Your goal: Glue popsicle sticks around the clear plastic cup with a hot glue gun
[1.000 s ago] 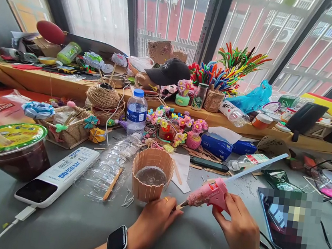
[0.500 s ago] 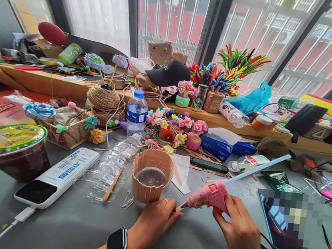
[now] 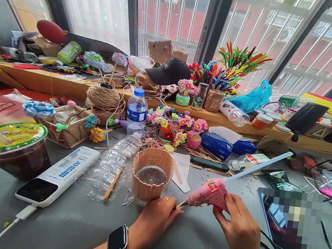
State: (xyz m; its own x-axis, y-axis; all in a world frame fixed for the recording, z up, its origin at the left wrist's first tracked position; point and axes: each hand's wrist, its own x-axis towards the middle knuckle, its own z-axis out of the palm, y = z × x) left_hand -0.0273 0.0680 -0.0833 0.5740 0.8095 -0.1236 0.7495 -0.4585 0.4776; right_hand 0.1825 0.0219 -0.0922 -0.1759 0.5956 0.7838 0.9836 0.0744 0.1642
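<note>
My right hand (image 3: 237,222) is wrapped round the handle of a pink hot glue gun (image 3: 208,194), with a long translucent glue stick (image 3: 259,167) jutting out of its back. The nozzle points left and meets the tip of a wooden craft stick (image 3: 180,205). That stick is pinched in my left hand (image 3: 156,214), which mostly hides it. Just beyond my left hand stands a round cup (image 3: 148,191) walled with upright craft sticks, with a clear plastic bottom showing inside.
Left of the cup lie a cut clear plastic bottle (image 3: 98,181) with a loose stick on it, a white power bank (image 3: 59,176) and a lidded drink cup (image 3: 16,158). A phone (image 3: 275,218) and black cables are on the right. Behind stand a water bottle (image 3: 136,113) and pipe-cleaner flowers (image 3: 181,124).
Almost nothing differs. Both hands, the glue gun and the craft stick keep nearly the same places, with only a very slight shift of the view.
</note>
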